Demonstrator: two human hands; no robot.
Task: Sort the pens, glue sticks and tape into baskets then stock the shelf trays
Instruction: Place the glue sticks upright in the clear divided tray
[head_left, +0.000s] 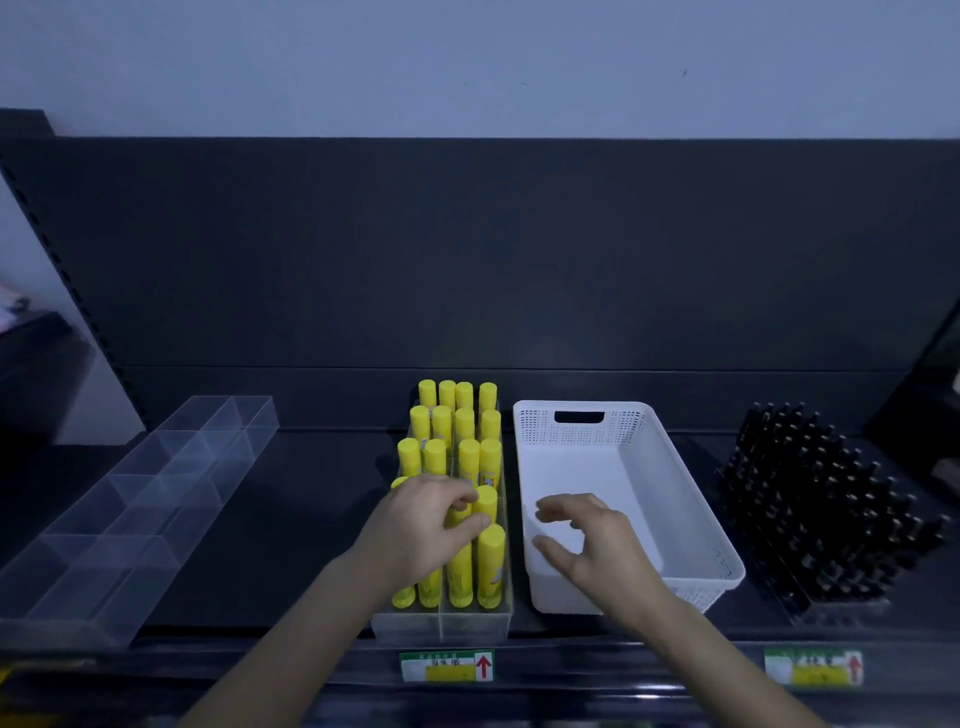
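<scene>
Head view: left hand (421, 535) pinches glue stick (486, 503).

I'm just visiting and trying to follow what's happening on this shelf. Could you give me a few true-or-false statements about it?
1. The white basket is empty. True.
2. The glue sticks lie flat. False: they stand upright.
3. The left hand pinches one of the glue sticks. True.
4. The right hand holds a pen. False: it holds nothing and hovers over the white basket.
5. The black pens stand left of the glue sticks. False: they are on the right, beyond the white basket.
</scene>
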